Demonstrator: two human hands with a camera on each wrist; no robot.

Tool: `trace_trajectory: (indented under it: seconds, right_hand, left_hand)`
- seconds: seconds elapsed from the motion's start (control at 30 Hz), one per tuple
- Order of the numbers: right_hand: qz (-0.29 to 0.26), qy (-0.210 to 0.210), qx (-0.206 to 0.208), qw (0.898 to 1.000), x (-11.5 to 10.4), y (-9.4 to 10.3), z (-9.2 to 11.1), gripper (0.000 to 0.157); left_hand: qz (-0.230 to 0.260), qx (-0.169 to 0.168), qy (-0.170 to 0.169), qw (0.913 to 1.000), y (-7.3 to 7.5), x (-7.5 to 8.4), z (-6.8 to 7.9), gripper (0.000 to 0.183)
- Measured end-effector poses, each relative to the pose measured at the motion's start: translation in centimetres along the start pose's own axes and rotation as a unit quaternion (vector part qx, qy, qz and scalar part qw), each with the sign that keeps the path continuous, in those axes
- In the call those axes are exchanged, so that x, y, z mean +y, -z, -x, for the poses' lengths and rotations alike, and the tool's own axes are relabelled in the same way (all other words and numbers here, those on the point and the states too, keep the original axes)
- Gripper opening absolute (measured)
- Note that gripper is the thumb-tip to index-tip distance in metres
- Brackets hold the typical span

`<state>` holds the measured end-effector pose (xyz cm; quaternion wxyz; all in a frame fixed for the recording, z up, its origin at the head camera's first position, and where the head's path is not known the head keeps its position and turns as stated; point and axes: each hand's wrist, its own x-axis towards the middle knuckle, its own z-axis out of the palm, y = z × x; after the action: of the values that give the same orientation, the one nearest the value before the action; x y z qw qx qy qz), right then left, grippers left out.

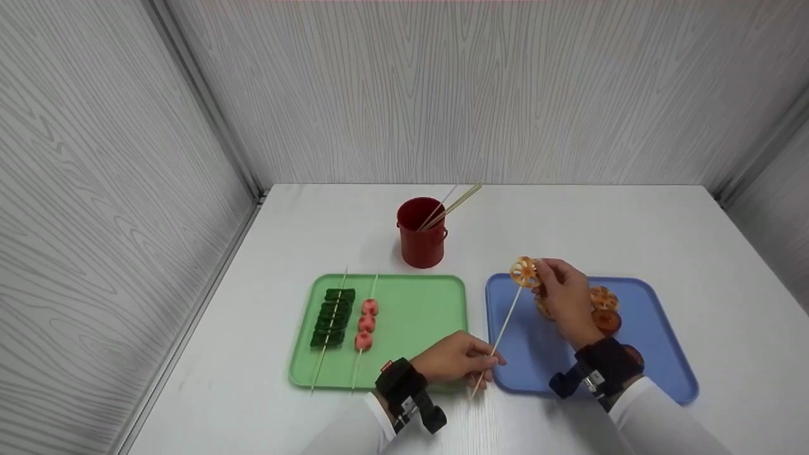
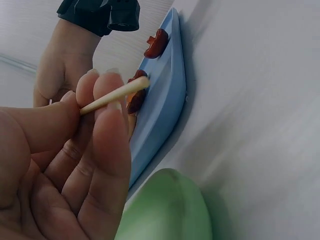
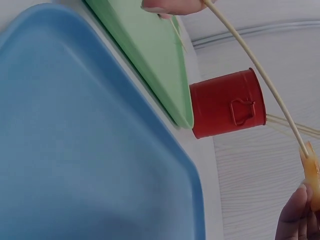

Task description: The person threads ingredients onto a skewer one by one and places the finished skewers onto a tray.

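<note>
My left hand pinches a thin wooden skewer near its lower end, between the two trays. In the left wrist view, the blunt end of the stick pokes out past the fingertips. A lotus root slice with holes is pinched at its right edge by my right hand, above the blue tray's upper left corner. The skewer's upper tip meets the slice's rim; in the right wrist view the stick bows and touches the slice. How deep the tip goes in cannot be seen.
The blue tray holds more lotus slices and brown mushroom-like pieces, partly hidden by my right arm. On the green tray lie a skewer of dark green pieces and one of pink balls. Behind stands a red bucket with sticks.
</note>
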<state>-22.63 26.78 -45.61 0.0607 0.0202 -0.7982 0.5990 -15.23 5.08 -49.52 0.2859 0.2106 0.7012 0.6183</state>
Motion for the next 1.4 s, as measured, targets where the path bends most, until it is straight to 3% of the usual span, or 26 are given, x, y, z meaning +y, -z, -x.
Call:
trace_trajectory:
  seconds: [0.23,0.47,0.63,1.17,1.4]
  right_hand:
    - [0.003,-0.01,-0.021,1.0,0.2,-0.8,0.9,0.039]
    - [0.013,-0.005,-0.025,1.0,0.5,-1.6,1.5,0.036]
    - [0.014,-0.007,-0.019,1.0,0.8,-1.8,1.8,0.034]
    - [-0.023,0.018,-0.084,0.996,-0.1,-3.9,4.2,0.02]
    - [-0.037,0.008,-0.091,0.995,-0.1,-3.9,4.6,0.018]
  left_hand:
    - [-0.001,0.035,0.001,0.9994,0.0,0.1,-0.1,0.024]
    - [-0.026,0.044,-0.012,0.9986,0.2,0.0,-0.4,0.024]
    - [-0.018,0.049,-0.012,0.9985,0.3,-0.1,-0.5,0.025]
    - [0.023,0.167,-0.036,0.985,0.8,0.3,-1.4,0.029]
    - [0.049,0.183,-0.036,0.9812,0.8,0.0,-1.1,0.03]
